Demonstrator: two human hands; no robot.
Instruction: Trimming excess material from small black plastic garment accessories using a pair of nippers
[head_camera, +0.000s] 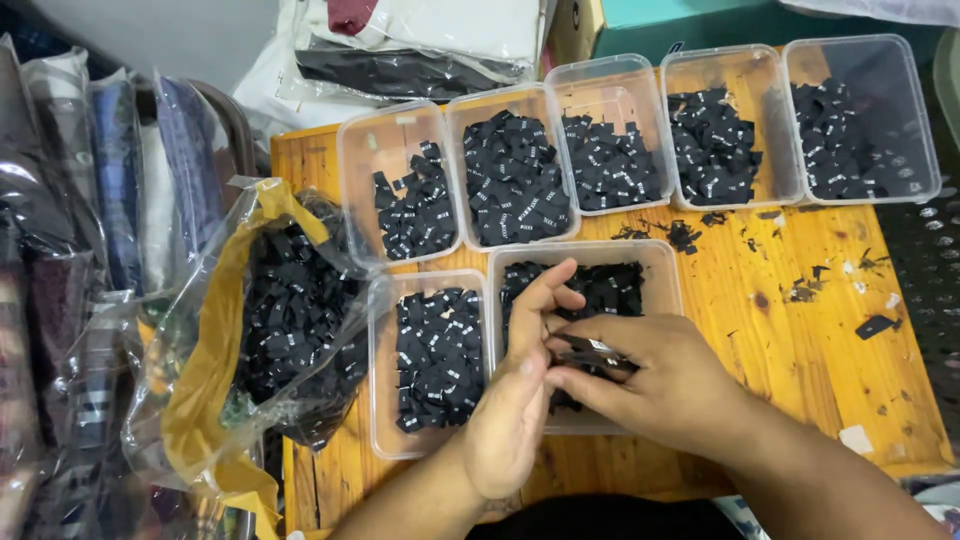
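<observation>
On the wooden table (800, 330), five tubs stand in a row at the far edge (640, 130), and two more tubs stand in front of them, side by side (432, 365). Each tub contains small fabric labels (515, 180). Left of the tubs lies an open plastic bag (290, 310) with more labels in it. Both hands meet above the right one of the near tubs (665, 275).
</observation>
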